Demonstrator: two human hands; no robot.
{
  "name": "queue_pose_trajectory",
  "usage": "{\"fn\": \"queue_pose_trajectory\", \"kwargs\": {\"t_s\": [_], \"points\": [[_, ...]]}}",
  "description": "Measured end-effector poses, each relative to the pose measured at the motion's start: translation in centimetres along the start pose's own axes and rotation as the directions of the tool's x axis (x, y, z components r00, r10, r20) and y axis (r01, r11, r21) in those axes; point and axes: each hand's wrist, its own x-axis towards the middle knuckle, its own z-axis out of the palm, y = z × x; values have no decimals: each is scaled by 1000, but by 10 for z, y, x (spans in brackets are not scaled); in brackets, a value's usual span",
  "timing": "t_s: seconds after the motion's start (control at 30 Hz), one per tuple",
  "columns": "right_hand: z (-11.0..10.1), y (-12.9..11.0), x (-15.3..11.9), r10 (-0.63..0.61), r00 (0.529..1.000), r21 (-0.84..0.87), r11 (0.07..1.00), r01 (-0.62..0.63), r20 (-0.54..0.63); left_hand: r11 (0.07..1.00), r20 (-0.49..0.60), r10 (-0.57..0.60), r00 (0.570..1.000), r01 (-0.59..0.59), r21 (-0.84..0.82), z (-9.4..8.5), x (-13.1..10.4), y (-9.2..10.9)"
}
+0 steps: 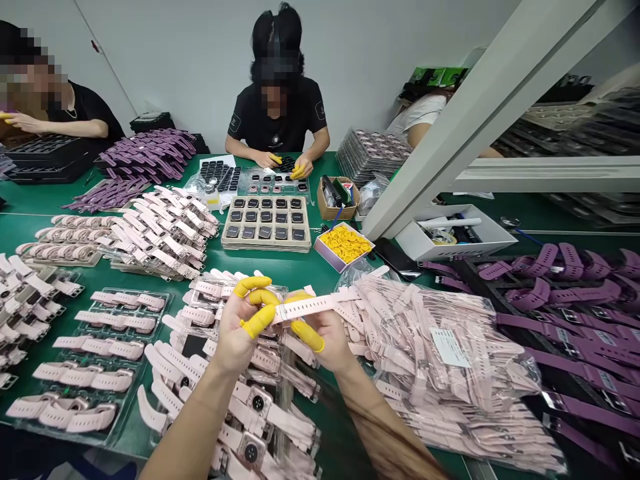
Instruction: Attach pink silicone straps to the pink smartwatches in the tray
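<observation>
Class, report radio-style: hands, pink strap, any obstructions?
Left hand pinching pink strap at one end. Right hand gripping it further along. Strap's middle unobstructed; watches below, bagged straps to the right.

A pale wall [185,53] stands behind the green tabletop [295,267].

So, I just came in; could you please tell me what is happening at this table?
The person's left hand pinches a pale pink strap with yellow-covered fingers. The right hand is at the strap too, though its grip is unclear. Watches with pink straps lie beneath the hands, and a clear bag of pink straps lies to the right. Across the table, a co-worker handles small dark pieces.
</observation>
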Motion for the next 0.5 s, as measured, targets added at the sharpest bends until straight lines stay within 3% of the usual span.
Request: {"fn": "queue_pose_trajectory", "kwargs": {"t_s": [0.17, 0.3, 0.5], "points": [[-1, 1, -1, -2, 1000, -39, 999, 1, -5, 994, 40, -12, 999, 7, 113, -9, 2, 3], [-9, 2, -1, -92, 994, -163, 982, 100, 55, 964, 103, -14, 995, -14, 264, -14, 2, 1], [-11, 4, 5, -224, 972, -231, 944, 234, 69, 985, -45, 28, 999, -20, 172, -12, 4, 5]]}}
